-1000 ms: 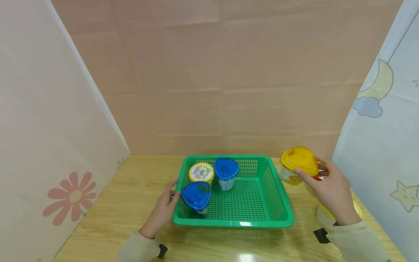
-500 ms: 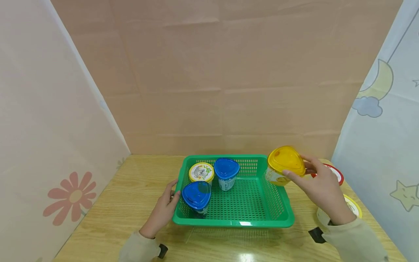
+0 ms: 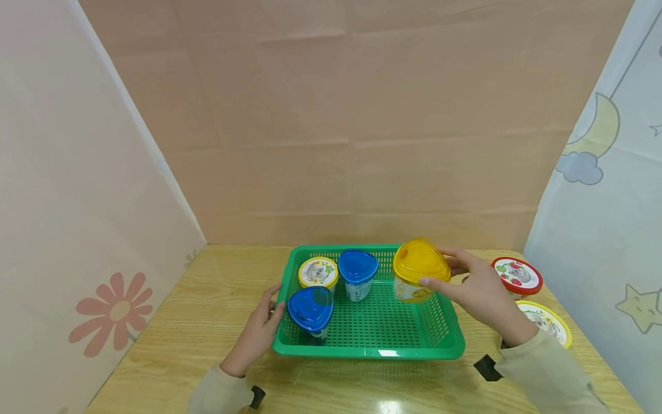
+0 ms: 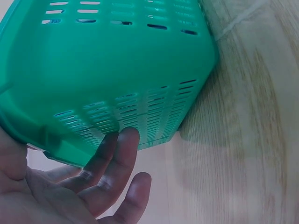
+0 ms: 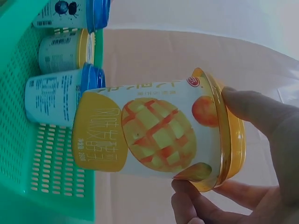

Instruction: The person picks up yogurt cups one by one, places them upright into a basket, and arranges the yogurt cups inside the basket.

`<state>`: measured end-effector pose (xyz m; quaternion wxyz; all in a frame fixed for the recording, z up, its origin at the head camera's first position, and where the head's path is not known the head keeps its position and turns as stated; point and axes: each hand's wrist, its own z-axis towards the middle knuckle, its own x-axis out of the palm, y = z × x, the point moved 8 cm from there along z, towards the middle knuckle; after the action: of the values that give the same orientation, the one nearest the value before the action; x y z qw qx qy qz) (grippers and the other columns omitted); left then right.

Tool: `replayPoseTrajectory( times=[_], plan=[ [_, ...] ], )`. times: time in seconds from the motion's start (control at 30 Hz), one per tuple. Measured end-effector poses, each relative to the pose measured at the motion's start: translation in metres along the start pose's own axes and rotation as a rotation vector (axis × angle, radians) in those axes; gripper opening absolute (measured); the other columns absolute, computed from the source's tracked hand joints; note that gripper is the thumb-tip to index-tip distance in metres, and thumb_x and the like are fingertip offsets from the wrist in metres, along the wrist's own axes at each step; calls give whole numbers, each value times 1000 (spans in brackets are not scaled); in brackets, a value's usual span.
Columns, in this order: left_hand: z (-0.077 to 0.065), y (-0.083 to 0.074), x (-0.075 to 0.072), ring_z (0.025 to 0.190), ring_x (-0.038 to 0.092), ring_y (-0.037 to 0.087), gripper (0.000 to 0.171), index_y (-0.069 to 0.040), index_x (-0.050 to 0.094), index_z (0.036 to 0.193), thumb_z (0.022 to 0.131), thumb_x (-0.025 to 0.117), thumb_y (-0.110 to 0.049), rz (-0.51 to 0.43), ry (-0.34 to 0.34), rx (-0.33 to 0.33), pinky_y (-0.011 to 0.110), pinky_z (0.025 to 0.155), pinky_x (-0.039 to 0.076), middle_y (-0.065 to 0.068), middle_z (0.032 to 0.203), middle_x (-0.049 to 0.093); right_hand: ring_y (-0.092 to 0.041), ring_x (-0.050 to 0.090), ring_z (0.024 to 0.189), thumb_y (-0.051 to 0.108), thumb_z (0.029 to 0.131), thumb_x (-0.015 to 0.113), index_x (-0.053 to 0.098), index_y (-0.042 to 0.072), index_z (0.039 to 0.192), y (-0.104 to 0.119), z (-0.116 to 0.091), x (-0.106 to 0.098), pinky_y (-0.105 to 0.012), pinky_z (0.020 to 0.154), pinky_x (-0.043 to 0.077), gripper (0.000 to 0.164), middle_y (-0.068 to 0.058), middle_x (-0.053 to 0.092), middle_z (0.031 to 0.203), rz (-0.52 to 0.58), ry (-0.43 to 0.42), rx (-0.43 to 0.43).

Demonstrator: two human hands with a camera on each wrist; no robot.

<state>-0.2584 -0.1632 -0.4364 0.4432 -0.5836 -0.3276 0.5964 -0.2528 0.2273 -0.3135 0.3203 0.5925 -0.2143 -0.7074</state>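
Note:
My right hand [image 3: 481, 290] grips a yogurt cup [image 5: 154, 130] by its yellow lid, thumb on one side and fingers on the other. Mango pictures cover the cup's white and yellow side in the right wrist view. It hangs over the right part of a green plastic basket [image 3: 369, 353]. At the basket's left end my left hand [image 3: 256, 328] holds the rim, its fingers against the slotted outer wall in the left wrist view. Inside the basket stand a front blue-lidded cup [image 3: 311, 309], a rear blue-lidded cup [image 3: 358, 267] and a cup with a yellow-rimmed lid [image 3: 318, 272].
Right of the basket, a tub with a red-rimmed lid [image 3: 517, 276] and a tub with a yellow-rimmed lid [image 3: 545, 322] stand on the wooden table [image 3: 207, 293]. A brown-pink sheet [image 3: 331, 126] closes off the back, with pale printed sheets at both sides.
My right hand has carried the yogurt cup leftward, from beside the basket to over its right part, uncovering the two tubs on the right. The left hand has stayed at the rim.

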Motion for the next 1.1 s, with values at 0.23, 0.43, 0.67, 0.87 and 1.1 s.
replayPoseTrajectory(
  times=[0.23,0.43,0.67,0.87,1.1],
  plan=[
    [0,2,0,89,70,25,48,-9,30,154,109,43,-20,-13,-2,-8,35,70,59,16,111,65,-28,59,105,46,85,79,53,10,142,4,8,24,-40,77,53,73,-13,66,122,41,96,-44],
    [1,4,1,90,71,25,48,-10,30,154,109,43,-20,-27,1,-17,36,70,59,15,111,65,-24,59,102,45,82,81,56,12,138,10,13,45,-38,79,52,70,-5,68,114,80,191,-58],
    [1,5,1,93,71,26,48,-11,29,154,110,42,-22,-27,9,-12,36,72,59,19,117,64,-22,58,96,43,80,84,58,12,136,14,17,67,-36,76,52,69,-4,69,111,115,276,-77],
    [2,5,0,88,70,22,48,-12,29,154,109,42,-22,-1,2,-8,33,71,58,16,110,65,-20,59,91,42,77,85,61,12,132,20,16,90,-35,73,52,68,-4,69,110,97,357,-121],
    [1,6,1,88,70,23,49,-11,30,155,109,44,-20,6,2,-19,35,70,58,14,107,66,-19,60,92,43,77,85,61,12,131,25,14,108,-33,73,53,66,-2,68,106,59,429,-143]
  ],
)
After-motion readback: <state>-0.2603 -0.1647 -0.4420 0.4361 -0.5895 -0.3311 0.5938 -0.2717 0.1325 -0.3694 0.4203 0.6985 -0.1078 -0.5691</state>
